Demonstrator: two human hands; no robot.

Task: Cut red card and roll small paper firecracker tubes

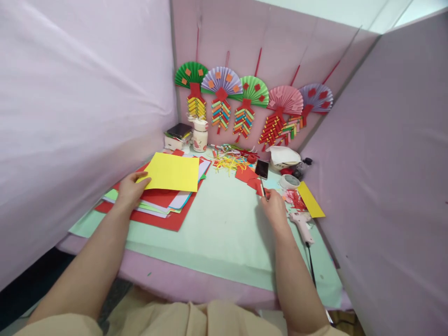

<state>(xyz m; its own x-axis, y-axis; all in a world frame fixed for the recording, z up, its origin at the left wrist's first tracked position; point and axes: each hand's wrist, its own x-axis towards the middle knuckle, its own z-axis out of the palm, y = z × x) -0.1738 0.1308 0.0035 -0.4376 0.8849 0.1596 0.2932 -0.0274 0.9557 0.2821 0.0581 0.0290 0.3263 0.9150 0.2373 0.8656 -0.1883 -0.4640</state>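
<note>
My left hand [135, 189] pinches the left edge of a yellow sheet of paper [173, 171], thumb on top. The sheet is raised a little over a stack of coloured paper [163, 221], in which red, white, green and blue edges show. My right hand [274, 207] is closed around a slim, pen-like tool [262, 187] that points away from me; its exact kind is too small to make out. Just beyond that tool lie red paper pieces [245, 174] and a dark phone [262, 169].
Paper fans [221, 81] with firecracker-like strips hang on the back wall. Yellow paper shreds [231, 163] lie below. At right are a glue gun [301, 227] with its cord, a tape roll [290, 181] and a yellow piece [311, 200]. A white bottle [200, 136] stands at back left.
</note>
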